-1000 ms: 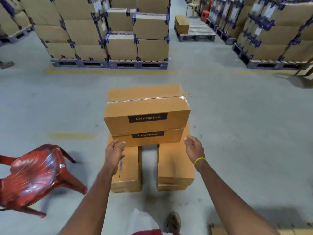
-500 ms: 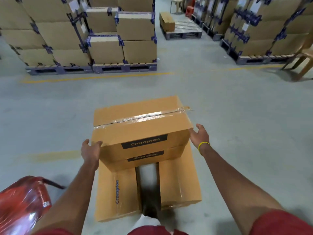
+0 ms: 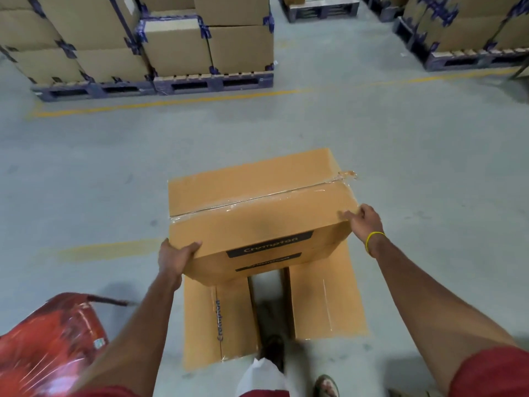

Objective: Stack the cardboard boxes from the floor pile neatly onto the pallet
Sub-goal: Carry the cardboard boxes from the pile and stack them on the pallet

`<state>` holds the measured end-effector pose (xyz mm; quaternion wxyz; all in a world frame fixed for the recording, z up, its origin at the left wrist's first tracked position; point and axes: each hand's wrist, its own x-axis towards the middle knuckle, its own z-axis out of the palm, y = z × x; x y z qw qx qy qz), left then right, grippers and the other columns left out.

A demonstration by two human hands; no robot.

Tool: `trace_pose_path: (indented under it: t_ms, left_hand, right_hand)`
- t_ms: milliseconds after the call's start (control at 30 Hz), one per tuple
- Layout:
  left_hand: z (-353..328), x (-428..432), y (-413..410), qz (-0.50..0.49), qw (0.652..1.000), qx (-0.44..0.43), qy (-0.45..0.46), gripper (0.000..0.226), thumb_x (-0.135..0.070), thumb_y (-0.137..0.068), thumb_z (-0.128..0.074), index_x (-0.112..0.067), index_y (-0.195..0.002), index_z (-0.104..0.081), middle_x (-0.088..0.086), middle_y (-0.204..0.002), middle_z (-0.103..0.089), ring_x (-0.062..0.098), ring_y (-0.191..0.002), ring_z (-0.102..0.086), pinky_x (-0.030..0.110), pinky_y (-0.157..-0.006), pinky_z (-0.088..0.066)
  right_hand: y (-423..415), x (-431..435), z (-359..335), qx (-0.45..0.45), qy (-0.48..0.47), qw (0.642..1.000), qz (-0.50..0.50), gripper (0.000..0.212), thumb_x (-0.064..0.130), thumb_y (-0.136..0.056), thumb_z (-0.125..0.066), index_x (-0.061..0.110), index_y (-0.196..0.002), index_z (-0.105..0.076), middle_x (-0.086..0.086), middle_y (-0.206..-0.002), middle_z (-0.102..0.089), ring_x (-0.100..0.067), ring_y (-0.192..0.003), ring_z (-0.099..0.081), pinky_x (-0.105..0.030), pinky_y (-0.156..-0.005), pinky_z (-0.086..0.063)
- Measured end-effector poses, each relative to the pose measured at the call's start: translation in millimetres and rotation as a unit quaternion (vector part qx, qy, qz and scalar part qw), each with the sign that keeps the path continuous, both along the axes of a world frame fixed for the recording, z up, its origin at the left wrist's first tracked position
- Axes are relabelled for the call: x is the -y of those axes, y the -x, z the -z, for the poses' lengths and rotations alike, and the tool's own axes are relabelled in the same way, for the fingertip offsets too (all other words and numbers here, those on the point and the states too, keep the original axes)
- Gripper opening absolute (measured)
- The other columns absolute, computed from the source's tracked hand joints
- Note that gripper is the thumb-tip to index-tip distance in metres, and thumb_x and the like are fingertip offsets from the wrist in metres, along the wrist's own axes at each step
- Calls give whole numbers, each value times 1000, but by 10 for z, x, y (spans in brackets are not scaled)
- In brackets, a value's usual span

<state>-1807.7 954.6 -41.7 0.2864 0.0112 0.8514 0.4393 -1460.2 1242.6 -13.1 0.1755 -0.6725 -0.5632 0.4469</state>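
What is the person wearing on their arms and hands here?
No gloves on the left hand or right hand. A thin yellow band circles the right wrist; the left wrist has none. Forearms are uncovered below short red sleeves.

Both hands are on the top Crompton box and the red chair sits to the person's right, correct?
No: the head view shows the red chair on the person's left. The left hand and right hand do hold the top Crompton box.
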Motion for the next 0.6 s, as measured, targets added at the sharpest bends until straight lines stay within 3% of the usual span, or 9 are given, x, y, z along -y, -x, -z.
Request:
trace_pose_path:
  t_ms: [67, 133, 167, 300, 400, 533, 600]
  left_hand:
    - [-85, 17, -14, 13, 1000, -8, 0, 68, -30, -71, -96, -11, -126, -62, 5, -111, -65, 30, -102, -62, 42, -89, -53]
    - [-180, 1, 2, 37, 999, -25, -2, 80, -36, -66, -98, -11, -133, -61, 3, -116, -66, 30, -107, -62, 45, -94, -54]
    - [-223, -33, 12, 48, 998, -32, -9, 83, -38, -64, -98, -12, -134, -62, 3, -118, -68, 30, -109, -63, 46, -95, -54]
    - [-480, -385, -121, 111, 991, -50, -55, 88, -55, -55, -99, -17, -129, -69, 2, -115, -73, 27, -106, -69, 47, -94, -57]
    - [-677, -838, -377, 172, 979, -65, -90, 98, -72, -45, -93, -23, -127, -70, 0, -115, -74, 27, -105, -70, 52, -93, -59]
    - [-825, -1501, -1042, 298, 942, -55, -145, 80, -65, -49, -94, -26, -116, -75, -5, -105, -77, 22, -98, -72, 45, -86, -60]
    - [-867, -1775, -1546, 361, 917, -40, -162, 69, -55, -57, -97, -24, -116, -76, -3, -105, -78, 23, -100, -73, 43, -89, -59]
  right_hand:
    - [-36, -82, 58, -1, 14, 1000, -3, 40, 49, -81, -72, 17, -87, -47, -6, -102, -48, -27, -89, -48, -34, -70, -39]
    - [-133, -135, 97, -19, 27, 999, 18, 50, 49, -78, -76, 16, -113, -64, -3, -121, -57, -28, -109, -57, -41, -93, -49]
    - [-191, -139, 94, -36, 28, 998, 46, 59, 47, -77, -79, 17, -126, -63, -1, -128, -59, -25, -117, -57, -41, -100, -48]
    - [-540, -39, -34, -108, -12, 975, 192, 41, 36, -81, -78, 25, -115, -58, 3, -119, -61, -18, -105, -58, -32, -90, -45]
    - [-1056, 144, -182, -103, -45, 950, 291, 36, 37, -81, -76, 27, -110, -57, 3, -114, -61, -20, -103, -58, -33, -92, -45]
    - [-2075, 625, -365, -62, -83, 913, 394, 35, 37, -84, -75, 26, -114, -62, 0, -116, -63, -24, -107, -59, -37, -98, -47]
    - [-2655, 982, -492, -50, -100, 890, 442, 42, 33, -87, -74, 15, -124, -64, -2, -114, -60, -26, -110, -59, -35, -97, -45]
